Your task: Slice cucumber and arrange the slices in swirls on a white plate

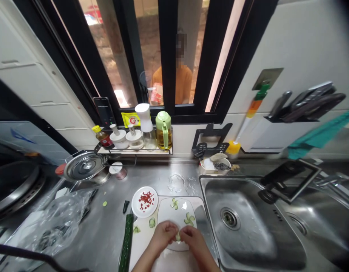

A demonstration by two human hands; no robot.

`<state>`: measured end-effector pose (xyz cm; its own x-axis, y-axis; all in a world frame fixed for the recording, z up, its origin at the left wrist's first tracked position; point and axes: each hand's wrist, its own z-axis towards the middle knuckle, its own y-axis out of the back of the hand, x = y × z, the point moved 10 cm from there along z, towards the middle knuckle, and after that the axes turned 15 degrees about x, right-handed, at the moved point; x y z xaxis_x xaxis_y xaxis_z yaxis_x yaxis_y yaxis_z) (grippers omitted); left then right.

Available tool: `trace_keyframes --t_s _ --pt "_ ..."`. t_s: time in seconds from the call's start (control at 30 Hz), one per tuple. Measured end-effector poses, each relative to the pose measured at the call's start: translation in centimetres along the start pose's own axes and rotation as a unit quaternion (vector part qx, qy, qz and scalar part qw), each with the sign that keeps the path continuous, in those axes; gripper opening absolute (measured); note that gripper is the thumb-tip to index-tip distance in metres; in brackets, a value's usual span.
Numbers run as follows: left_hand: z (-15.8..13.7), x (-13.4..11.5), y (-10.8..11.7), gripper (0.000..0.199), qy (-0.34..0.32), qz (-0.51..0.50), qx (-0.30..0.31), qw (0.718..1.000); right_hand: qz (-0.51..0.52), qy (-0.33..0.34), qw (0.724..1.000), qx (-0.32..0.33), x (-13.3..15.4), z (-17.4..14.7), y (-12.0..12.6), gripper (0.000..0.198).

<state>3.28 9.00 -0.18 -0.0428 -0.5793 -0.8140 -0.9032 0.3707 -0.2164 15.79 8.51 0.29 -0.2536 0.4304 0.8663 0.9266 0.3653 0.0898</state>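
Note:
Over a white squarish plate on the cutting board, my left hand and my right hand come close together. Both have their fingers pinched on a cucumber slice between them. Arranged cucumber slices lie on the plate's right side, with another cluster near its far edge. More cucumber slices rest on the board left of the plate. A long dark green cucumber lies at the board's left edge. Chopped red pieces sit on a round white dish.
On the right is a steel double sink. A lidded pot and a clear plastic bag stand to the left. A condiment shelf runs below the window; a person appears in the window. Knives hang at right.

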Motion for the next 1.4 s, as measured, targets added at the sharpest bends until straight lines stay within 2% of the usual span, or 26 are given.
trace_keyframes --t_s 0.13,0.27,0.33,0.43,0.77,1.03,1.13,1.27,1.4 --pt "-0.3 1.4 0.2 0.041 0.024 -0.02 0.015 0.999 0.003 -0.005 1.0 -0.012 0.0 -0.2 0.2 0.015" --pt "-1.2 3.0 0.7 0.05 0.097 -0.049 0.015 0.994 0.01 0.008 1.0 0.001 0.4 -0.6 -0.2 0.017" --pt "-1.6 3.5 0.8 0.049 0.133 -0.075 0.015 0.988 0.017 0.015 1.0 0.001 0.4 -0.7 -0.4 0.019" --pt "-1.7 3.9 0.9 0.046 0.153 -0.115 0.015 0.981 0.031 0.019 0.999 0.002 0.0 -0.8 -0.9 0.02" --pt "-1.1 4.6 2.4 0.039 0.142 -0.127 -0.024 0.981 0.025 0.005 1.0 0.011 -1.8 -0.3 -1.9 0.019" --pt "-0.7 4.9 2.4 0.042 0.14 -0.166 0.002 0.976 0.02 -0.007 1.0 0.01 -2.6 -0.2 -2.1 0.017" --pt "-0.5 4.8 2.6 0.04 0.139 -0.119 0.014 0.983 0.032 -0.038 0.999 0.005 -3.2 -0.3 -2.2 0.013" --pt "0.2 3.6 2.8 0.028 0.102 0.01 0.023 0.994 0.015 -0.126 0.992 0.009 -4.4 -0.7 -2.7 0.009" --pt "0.9 1.7 2.8 0.016 0.058 0.189 0.016 0.98 -0.028 -0.178 0.983 0.022 -5.0 -1.0 -3.1 0.015"
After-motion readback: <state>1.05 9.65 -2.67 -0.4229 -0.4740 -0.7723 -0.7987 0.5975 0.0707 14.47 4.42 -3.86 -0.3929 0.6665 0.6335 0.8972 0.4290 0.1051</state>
